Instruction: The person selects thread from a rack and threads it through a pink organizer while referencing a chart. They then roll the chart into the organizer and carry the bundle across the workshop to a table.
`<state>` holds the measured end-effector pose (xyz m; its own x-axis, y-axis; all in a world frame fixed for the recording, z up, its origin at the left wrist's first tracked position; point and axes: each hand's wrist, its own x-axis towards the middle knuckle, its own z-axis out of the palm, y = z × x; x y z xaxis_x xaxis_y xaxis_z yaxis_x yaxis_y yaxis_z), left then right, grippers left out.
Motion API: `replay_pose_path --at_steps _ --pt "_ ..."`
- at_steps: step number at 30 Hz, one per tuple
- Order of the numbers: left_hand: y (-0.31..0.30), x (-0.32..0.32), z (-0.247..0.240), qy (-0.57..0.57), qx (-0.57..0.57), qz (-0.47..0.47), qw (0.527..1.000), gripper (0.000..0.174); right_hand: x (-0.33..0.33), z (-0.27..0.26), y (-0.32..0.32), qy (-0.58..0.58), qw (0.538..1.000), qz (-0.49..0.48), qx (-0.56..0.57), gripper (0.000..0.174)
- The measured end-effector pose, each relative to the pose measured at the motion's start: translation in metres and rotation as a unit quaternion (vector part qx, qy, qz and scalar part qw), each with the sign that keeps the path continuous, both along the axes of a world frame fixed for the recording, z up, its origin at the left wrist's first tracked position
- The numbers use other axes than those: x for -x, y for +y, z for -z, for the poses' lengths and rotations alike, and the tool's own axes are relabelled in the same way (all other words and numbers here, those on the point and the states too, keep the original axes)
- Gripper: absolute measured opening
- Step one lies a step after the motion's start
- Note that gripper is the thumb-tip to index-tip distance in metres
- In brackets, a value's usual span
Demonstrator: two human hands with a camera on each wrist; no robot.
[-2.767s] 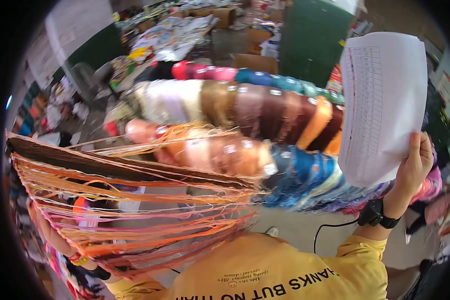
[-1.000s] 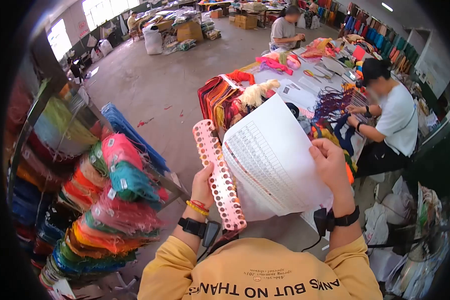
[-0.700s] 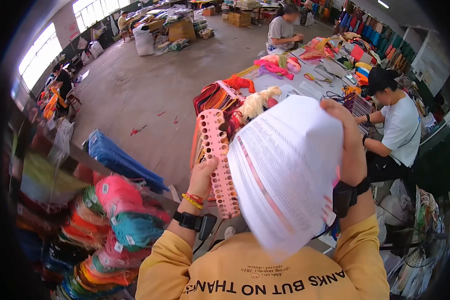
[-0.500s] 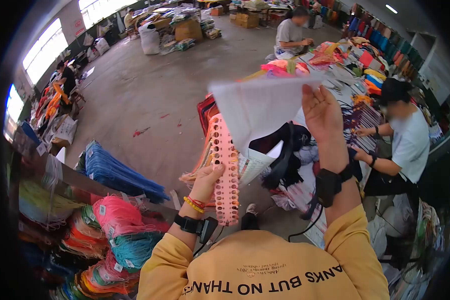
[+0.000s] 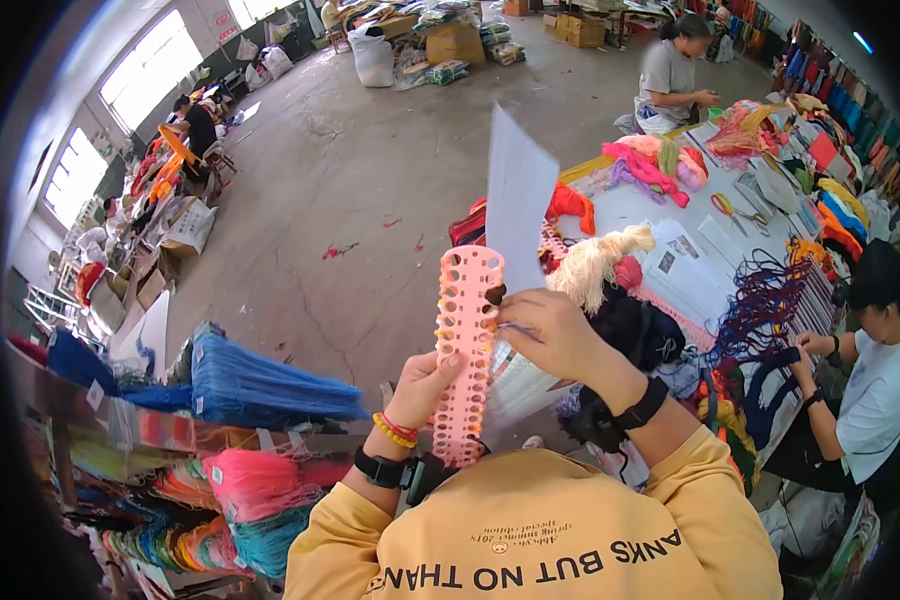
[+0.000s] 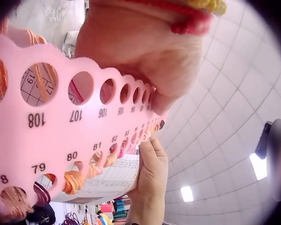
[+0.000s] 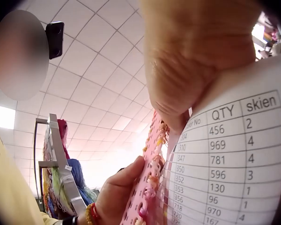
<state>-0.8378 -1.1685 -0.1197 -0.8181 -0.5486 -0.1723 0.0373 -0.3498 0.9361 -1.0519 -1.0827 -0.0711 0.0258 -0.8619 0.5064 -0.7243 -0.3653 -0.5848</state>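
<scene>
Pink board (image 6: 56,138) w/ no. 108 (image 6: 36,120)

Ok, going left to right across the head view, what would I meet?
Blue yarn bundle, left hand, pink holed strip, right hand, scissors, person in a white T-shirt.

Head: floor (image 5: 300,190) and table (image 5: 685,222) are viewed from above, forward-down | Left wrist: upward-facing, pink card (image 6: 51,140) is seen very near at left | Right wrist: upward-facing, printed sheet (image 7: 232,161) is seen near, lower right | Card: shared by all
</scene>
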Motion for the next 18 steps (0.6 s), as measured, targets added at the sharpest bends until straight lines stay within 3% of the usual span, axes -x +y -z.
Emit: replay_pose_path --at_steps 6,8,13,16,18 --pt "-0.052 0.029 0.019 0.015 -0.013 -0.066 0.998 0.027 0.040 0.028 -0.034 -0.024 0.996 0.089 -0.006 0.014" --pt "-0.080 0.035 0.006 0.021 -0.101 -0.092 0.990 0.026 0.063 0.028 -0.034 -0.057 0.982 0.170 -0.058 0.013" --pt "-0.213 0.012 0.066 0.015 -0.152 -0.256 0.955 0.029 0.127 0.025 -0.017 -0.133 0.913 0.332 -0.195 0.016" --pt "-0.291 -0.002 0.078 0.019 -0.106 -0.294 0.950 0.028 0.155 0.025 -0.007 -0.160 0.875 0.406 -0.208 0.013" --pt "-0.334 -0.007 0.081 0.030 -0.139 -0.312 0.939 0.028 0.165 0.014 -0.007 -0.194 0.847 0.448 -0.211 0.011"
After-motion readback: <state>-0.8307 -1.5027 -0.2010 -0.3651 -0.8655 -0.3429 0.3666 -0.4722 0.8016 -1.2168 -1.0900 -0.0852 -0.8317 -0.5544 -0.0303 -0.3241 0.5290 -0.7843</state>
